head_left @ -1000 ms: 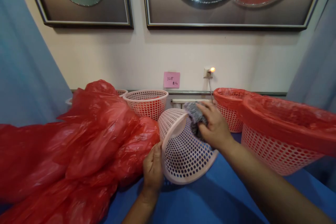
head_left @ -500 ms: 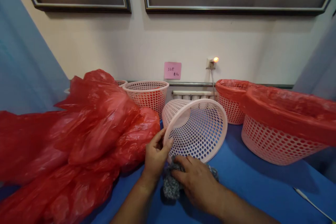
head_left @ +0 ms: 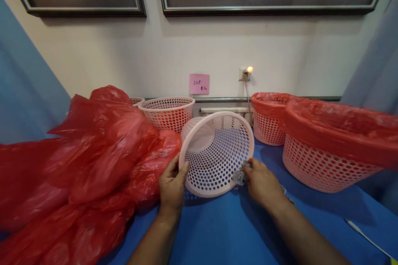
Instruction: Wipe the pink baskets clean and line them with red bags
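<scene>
A pale pink perforated plastic basket (head_left: 217, 155) lies tipped on its side, its round mouth facing me. My left hand (head_left: 172, 184) grips the rim at the lower left, thumb on the near side. At the lower right of the rim, my right hand (head_left: 264, 182) is closed around a grey speckled cloth (head_left: 240, 176) and presses it against the edge. Part of the cloth is hidden under my palm.
Crumpled red plastic bags (head_left: 93, 161) heap on the left of the blue table (head_left: 211, 236). Behind stands another pink basket (head_left: 168, 112). Two baskets lined with red bags, one smaller (head_left: 269, 126) and one larger (head_left: 329, 165), stand right. A white cable (head_left: 363, 234) lies front right.
My right hand has moved the cloth rightward along the rim, from the bottom to the lower right. The basket's mouth has turned slightly; my left hand keeps its hold on the rim.
</scene>
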`<state>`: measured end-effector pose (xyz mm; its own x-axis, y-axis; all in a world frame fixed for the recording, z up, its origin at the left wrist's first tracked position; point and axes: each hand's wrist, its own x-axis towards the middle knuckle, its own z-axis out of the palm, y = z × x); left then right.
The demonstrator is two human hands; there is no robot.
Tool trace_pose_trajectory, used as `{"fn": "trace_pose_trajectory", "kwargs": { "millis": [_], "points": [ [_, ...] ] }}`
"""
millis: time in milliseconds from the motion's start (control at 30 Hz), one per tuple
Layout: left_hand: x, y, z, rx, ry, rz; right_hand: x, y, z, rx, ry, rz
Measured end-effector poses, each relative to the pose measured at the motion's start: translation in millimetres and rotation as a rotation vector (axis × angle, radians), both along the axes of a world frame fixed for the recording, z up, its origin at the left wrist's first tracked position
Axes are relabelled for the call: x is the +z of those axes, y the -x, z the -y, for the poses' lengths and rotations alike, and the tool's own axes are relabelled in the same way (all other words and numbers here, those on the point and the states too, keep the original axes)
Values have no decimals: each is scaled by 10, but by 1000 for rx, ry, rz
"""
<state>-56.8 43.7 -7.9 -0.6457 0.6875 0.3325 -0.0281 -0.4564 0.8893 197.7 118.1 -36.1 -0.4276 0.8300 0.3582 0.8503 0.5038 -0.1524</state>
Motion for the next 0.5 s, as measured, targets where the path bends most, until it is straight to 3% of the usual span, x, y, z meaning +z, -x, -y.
{"fn": "trace_pose_trajectory", "kwargs": {
  "millis": [100, 233, 367, 500],
  "points": [
    [-33, -39, 28, -15, 16, -9, -47, -153, -199, -138, -103, -199],
    [-36, -49, 39, 12, 9, -15, -89, -285, -419, -206, -246, -694],
    [-29, -50, 30, 36, 10, -18, -135, -317, -582, -270, -77, -1152],
    [-27, -73, 40, 43, 23, -43, -206, -306, -650, -242, 98, -1262]
  ]
}}
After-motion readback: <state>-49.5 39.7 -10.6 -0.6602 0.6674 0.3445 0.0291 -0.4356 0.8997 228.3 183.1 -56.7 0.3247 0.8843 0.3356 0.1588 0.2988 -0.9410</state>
